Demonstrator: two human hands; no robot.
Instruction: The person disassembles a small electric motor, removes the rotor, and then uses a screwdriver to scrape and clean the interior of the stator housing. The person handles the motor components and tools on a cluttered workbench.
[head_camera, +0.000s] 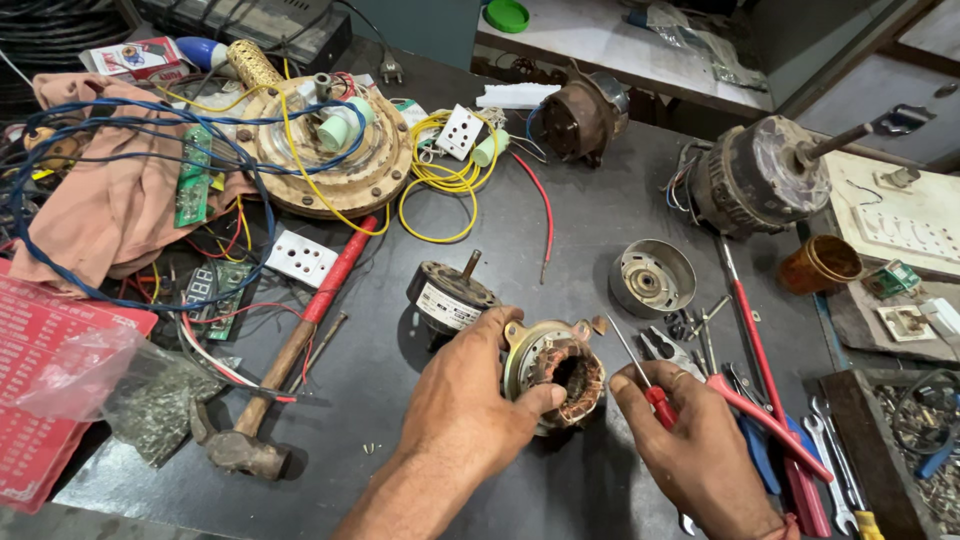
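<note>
My left hand (470, 400) grips a small motor stator (555, 368), a round metal housing with copper windings showing in its middle, tilted toward me on the dark workbench. My right hand (700, 450) holds a thin screwdriver with a red handle (650, 390); its shaft points up and left, with the tip just off the stator's upper right rim. A small black motor rotor with a shaft (447, 295) stands just behind my left hand. A round metal end cover (652, 278) lies open side up behind my right hand.
A hammer (262, 410) and a red-handled screwdriver (335, 272) lie at left. Red-handled pliers (765, 420), spanners (835, 460) and loose screws sit at right. Two larger motors (585, 115) (755, 175), a round winding plate with wires (320, 150) and a cloth (110, 200) crowd the back.
</note>
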